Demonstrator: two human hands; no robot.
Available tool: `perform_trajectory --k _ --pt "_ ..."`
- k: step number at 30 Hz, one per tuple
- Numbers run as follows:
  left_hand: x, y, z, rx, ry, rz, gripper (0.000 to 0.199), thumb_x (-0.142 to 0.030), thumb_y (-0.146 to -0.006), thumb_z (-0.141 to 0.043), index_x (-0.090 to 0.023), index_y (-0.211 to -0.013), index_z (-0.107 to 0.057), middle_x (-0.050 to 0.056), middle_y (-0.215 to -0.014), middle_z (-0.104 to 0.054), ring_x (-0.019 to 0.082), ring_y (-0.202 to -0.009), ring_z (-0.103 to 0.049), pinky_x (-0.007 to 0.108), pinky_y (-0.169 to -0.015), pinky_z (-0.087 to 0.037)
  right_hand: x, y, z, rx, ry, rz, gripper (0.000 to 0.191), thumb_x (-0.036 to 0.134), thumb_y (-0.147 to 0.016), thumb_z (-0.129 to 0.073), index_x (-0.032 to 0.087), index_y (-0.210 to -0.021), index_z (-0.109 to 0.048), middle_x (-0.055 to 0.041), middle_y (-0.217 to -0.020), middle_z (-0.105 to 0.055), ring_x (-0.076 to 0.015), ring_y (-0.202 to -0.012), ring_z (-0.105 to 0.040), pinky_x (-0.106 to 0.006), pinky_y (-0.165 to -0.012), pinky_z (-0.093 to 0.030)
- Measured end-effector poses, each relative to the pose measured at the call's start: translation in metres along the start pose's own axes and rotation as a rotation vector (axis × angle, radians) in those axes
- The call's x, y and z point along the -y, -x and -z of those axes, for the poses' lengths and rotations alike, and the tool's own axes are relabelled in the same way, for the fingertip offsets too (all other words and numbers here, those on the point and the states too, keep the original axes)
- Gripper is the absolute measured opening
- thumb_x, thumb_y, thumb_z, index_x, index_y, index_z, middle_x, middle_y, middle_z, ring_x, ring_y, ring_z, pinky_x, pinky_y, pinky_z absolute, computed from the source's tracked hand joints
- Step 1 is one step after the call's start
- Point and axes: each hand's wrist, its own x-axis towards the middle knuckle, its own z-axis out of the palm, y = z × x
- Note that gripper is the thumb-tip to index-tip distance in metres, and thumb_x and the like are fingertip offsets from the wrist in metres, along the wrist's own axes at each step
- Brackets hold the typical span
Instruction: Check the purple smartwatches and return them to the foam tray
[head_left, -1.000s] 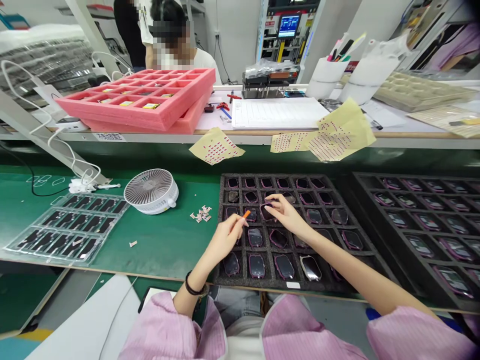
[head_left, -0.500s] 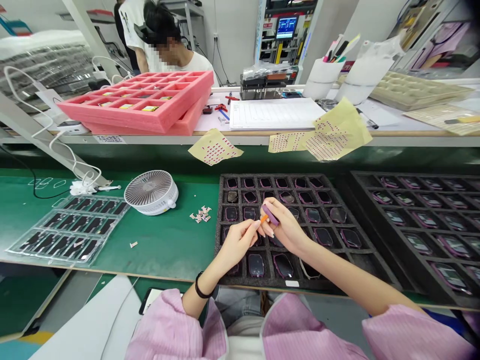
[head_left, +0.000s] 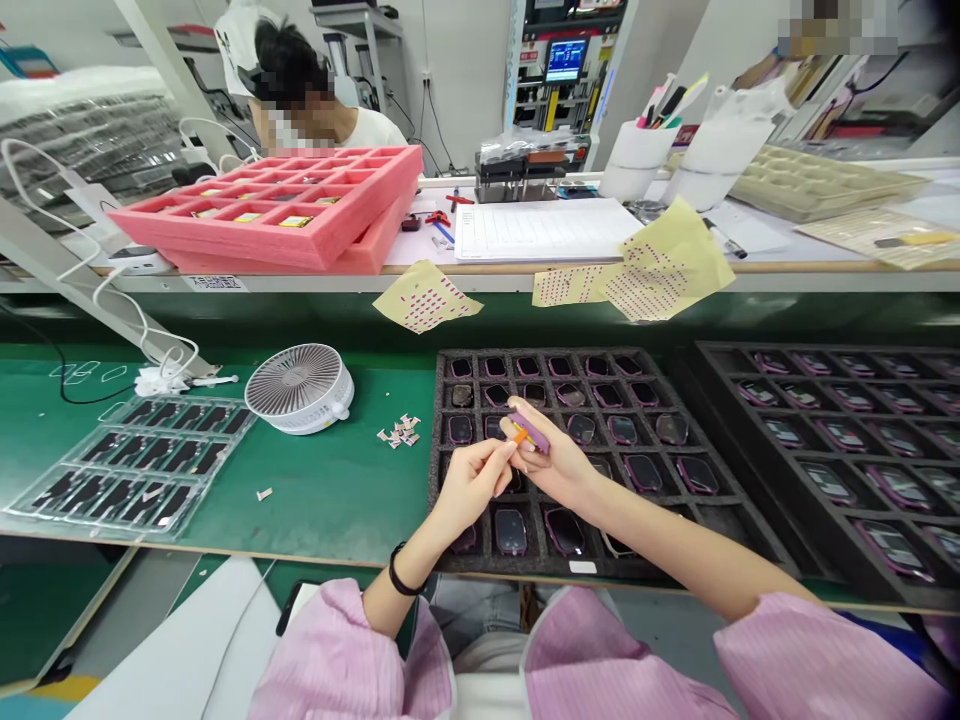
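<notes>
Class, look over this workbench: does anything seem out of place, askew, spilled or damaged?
One small piece lies alone on the green surface, apart from the small pile, as if strayed. The upper pink tray sits skewed over the lower one.

Electronics assembly workshop, indicated by foam trays (head_left: 577,455) of device parts, green bench (head_left: 322,500) and equipment rack (head_left: 566,95).

Above the foam tray (head_left: 718,528) near the bench's (head_left: 337,500) front edge, the right hand (head_left: 559,462) holds a purple case (head_left: 534,432) against the left hand's (head_left: 469,485) orange tool (head_left: 520,436).
</notes>
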Motion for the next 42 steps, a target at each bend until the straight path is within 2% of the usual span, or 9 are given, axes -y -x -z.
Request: perform_trajectory --k 8,14,18,22,25,29,32,39,42 --pt "0.005 -0.004 0.003 -0.035 0.101 0.068 0.051 -0.065 -0.08 -0.054 -0.017 -0.065 -0.053 -0.009 -0.04 -0.035 0.004 -0.036 -0.026 0.02 -0.039 -0.02 -0.006 -0.001 0.003 -0.054 0.017 0.016 0.029 0.037 -0.077 -0.07 0.022 -0.076 -0.045 0.0115 -0.047 -0.037 -0.0028 -0.034 -0.017 -0.017 -0.034 -0.015" --pt "0.007 -0.01 0.006 -0.093 0.002 0.033 0.049 -0.062 -0.081 -0.056 -0.016 -0.064 -0.053 -0.007 -0.047 -0.039 0.005 -0.042 -0.029 0.02 -0.043 -0.024 -0.012 0.003 0.009 -0.073 0.327 0.125 0.03 0.044 -0.081 -0.064 0.024 -0.097 -0.048 0.0072 -0.059 -0.053 -0.0088 -0.045 -0.044 -0.02 -0.042 -0.031" --pt "0.013 -0.005 0.021 -0.065 -0.119 0.05 0.047 -0.057 -0.085 -0.051 -0.015 -0.065 -0.054 -0.007 -0.046 -0.038 0.006 -0.044 -0.031 0.021 -0.046 -0.026 -0.005 0.001 0.027 -0.024 0.538 0.183 0.032 0.049 -0.084 -0.061 0.024 -0.097 -0.046 0.0046 -0.065 -0.059 -0.0115 -0.054 -0.052 -0.024 -0.052 -0.038" --pt "0.02 -0.004 0.042 -0.12 -0.218 0.084 0.046 -0.057 -0.084 -0.052 -0.015 -0.064 -0.052 -0.006 -0.049 -0.038 0.007 -0.045 -0.032 0.021 -0.046 -0.025 -0.001 -0.009 0.053 -0.129 0.645 0.293 0.029 0.047 -0.083 -0.063 0.023 -0.091 -0.049 0.0074 -0.055 -0.052 -0.0107 -0.051 -0.045 -0.026 -0.053 -0.038" --pt "0.029 -0.008 0.047 -0.131 -0.298 0.098 0.046 -0.057 -0.083 -0.052 -0.016 -0.063 -0.052 -0.006 -0.049 -0.039 0.007 -0.046 -0.033 0.021 -0.047 -0.026 -0.01 -0.017 0.06 -0.123 0.611 0.181 0.034 0.045 -0.076 -0.071 0.022 -0.095 -0.053 0.004 -0.068 -0.059 -0.0125 -0.062 -0.055 -0.027 -0.058 -0.045" --pt "0.038 -0.013 0.039 -0.075 -0.315 0.063 0.043 -0.054 -0.087 -0.048 -0.016 -0.066 -0.052 -0.006 -0.052 -0.042 0.008 -0.048 -0.035 0.021 -0.049 -0.028 -0.022 -0.021 0.046 0.041 0.485 -0.033 0.039 0.045 -0.077 -0.07 0.021 -0.105 -0.058 -0.0018 -0.087 -0.065 -0.0157 -0.075 -0.063 -0.03 -0.062 -0.053" --pt "0.034 -0.013 0.042 -0.058 -0.322 0.066 0.042 -0.052 -0.088 -0.046 -0.016 -0.068 -0.053 -0.006 -0.051 -0.042 0.008 -0.048 -0.036 0.021 -0.051 -0.03 -0.017 -0.022 0.044 0.083 0.484 0.004 0.034 0.041 -0.078 -0.07 0.021 -0.103 -0.061 -0.0031 -0.089 -0.068 -0.0149 -0.072 -0.063 -0.027 -0.056 -0.051" --pt "0.018 0.001 0.098 -0.361 -0.663 0.089 0.042 -0.047 -0.089 -0.047 -0.017 -0.063 -0.057 -0.001 -0.054 -0.054 0.012 -0.051 -0.046 0.023 -0.055 -0.033 0.008 -0.021 0.11 -0.295 0.967 0.284 0.027 0.042 -0.073 -0.07 0.02 -0.088 -0.066 -0.0025 -0.074 -0.066 -0.0169 -0.067 -0.06 -0.029 -0.06 -0.047" --pt "0.022 0.004 0.108 -0.341 -0.854 0.203 0.038 -0.043 -0.092 -0.046 -0.016 -0.07 -0.062 0.004 -0.065 -0.065 0.017 -0.059 -0.056 0.024 -0.056 -0.033 0.006 -0.016 0.122 -0.272 1.201 0.27 0.026 0.043 -0.078 -0.063 0.02 -0.09 -0.067 -0.001 -0.068 -0.063 -0.0177 -0.063 -0.058 -0.032 -0.063 -0.046"
